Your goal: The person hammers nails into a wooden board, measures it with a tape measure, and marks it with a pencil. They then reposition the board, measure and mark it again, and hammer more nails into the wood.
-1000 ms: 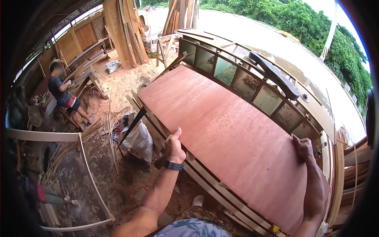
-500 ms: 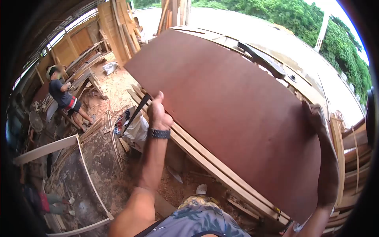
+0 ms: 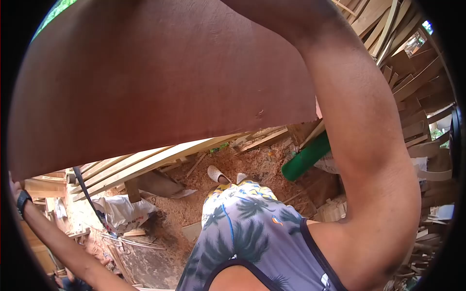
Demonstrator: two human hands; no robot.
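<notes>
A large reddish-brown plywood sheet (image 3: 170, 82) fills the upper part of the view, raised and tilted close to my head. At the far left edge, my left hand (image 3: 16, 185), with a dark band at its wrist, is closed on the sheet's lower left corner; most of its fingers are hidden. My right arm reaches up across the sheet's right side and leaves the top of the view, so the right hand cannot be seen. Below the sheet lie long pale wooden boards (image 3: 141, 162).
Sawdust covers the floor (image 3: 194, 174) around my feet. A green tube-like object (image 3: 306, 157) is right of them. A white sack (image 3: 126, 211) lies to the left. Stacked wood offcuts (image 3: 417, 92) fill the right side.
The plywood sheet has come up off the boards and nearer to my head, turning as it rose. My left hand has moved far left with it. My right hand has gone out of view.
</notes>
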